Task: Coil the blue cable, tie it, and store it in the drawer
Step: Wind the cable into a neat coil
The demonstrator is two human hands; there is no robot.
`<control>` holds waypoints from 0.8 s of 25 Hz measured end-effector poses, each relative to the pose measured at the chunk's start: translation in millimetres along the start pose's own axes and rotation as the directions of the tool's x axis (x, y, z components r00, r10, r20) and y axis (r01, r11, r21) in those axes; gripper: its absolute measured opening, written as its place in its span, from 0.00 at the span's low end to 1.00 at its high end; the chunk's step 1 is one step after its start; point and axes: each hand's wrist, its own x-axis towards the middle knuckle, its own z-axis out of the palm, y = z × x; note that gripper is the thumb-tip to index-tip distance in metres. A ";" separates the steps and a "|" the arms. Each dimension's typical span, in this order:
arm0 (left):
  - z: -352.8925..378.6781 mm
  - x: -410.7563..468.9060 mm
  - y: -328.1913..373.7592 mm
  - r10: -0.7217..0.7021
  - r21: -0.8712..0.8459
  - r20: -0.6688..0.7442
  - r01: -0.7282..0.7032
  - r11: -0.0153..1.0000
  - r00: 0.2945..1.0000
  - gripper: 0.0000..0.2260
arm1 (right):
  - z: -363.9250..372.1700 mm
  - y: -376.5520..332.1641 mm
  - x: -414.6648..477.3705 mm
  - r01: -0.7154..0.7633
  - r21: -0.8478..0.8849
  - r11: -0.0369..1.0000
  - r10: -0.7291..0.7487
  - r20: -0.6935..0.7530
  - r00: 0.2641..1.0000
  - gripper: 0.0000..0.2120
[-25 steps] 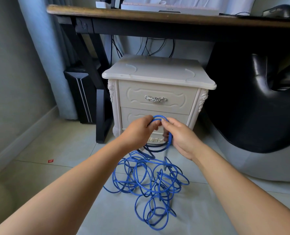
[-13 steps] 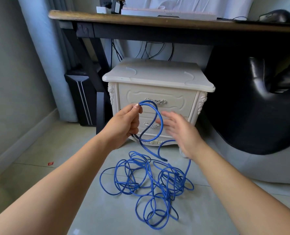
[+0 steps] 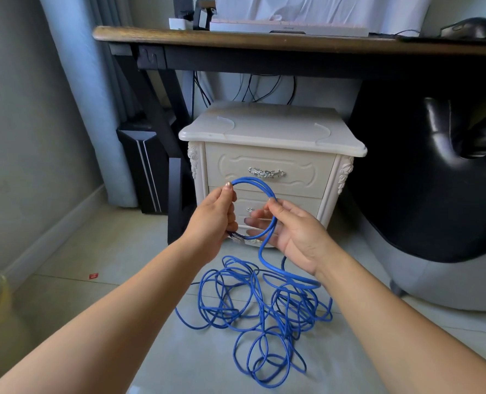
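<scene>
I see the left hand (image 3: 213,216) closed on the cable (image 3: 253,302), holding a small loop in front of the nightstand (image 3: 270,137). The right hand (image 3: 290,231) pinches the same loop on its right side between thumb and fingers. The loop stands upright between both hands, in front of the lower drawer (image 3: 307,204), which is shut. Most of the cable lies tangled on the floor (image 3: 80,294), below the hands. One connector end hangs just under the left hand.
</scene>
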 end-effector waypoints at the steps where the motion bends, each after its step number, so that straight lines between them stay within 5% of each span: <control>1: 1.5 -0.7 -1.2 -0.044 -0.042 0.015 0.045 0.998 0.999 0.14 | 0.8 0.3 -0.1 0.023 0.005 1.000 -0.023 -0.017 1.000 0.08; 4: -0.9 -3.9 5.9 -0.125 -0.071 0.132 0.135 0.988 0.983 0.12 | -4.3 -3.0 0.5 0.107 -0.237 0.966 -0.134 -0.102 0.986 0.10; 7: -4.2 -8.3 12.3 -0.011 0.214 0.183 -0.029 0.976 0.983 0.08 | -7.2 -8.7 -0.5 0.134 -0.617 0.775 -0.222 -0.067 0.973 0.10; 11: 3.3 -12.9 11.0 0.155 0.679 0.301 -0.325 0.658 0.941 0.11 | -3.5 -12.5 -0.1 0.129 -0.872 0.472 -0.245 0.010 0.969 0.06; 13: 6.2 -12.6 10.9 0.200 0.708 0.303 -0.360 0.607 0.932 0.11 | -3.0 -13.9 0.2 0.159 -0.784 0.601 -0.244 0.010 0.970 0.06; 16: 5.1 -8.5 8.7 0.293 0.694 0.204 -0.349 0.630 0.934 0.13 | -5.7 -18.4 -2.8 0.090 -0.376 0.922 -0.111 -0.035 0.993 0.09; 20: 4.7 -2.5 3.7 0.229 0.453 -0.021 -0.195 0.870 0.973 0.16 | -19.9 -20.5 -11.8 -0.205 -0.197 0.959 0.235 0.145 0.961 0.26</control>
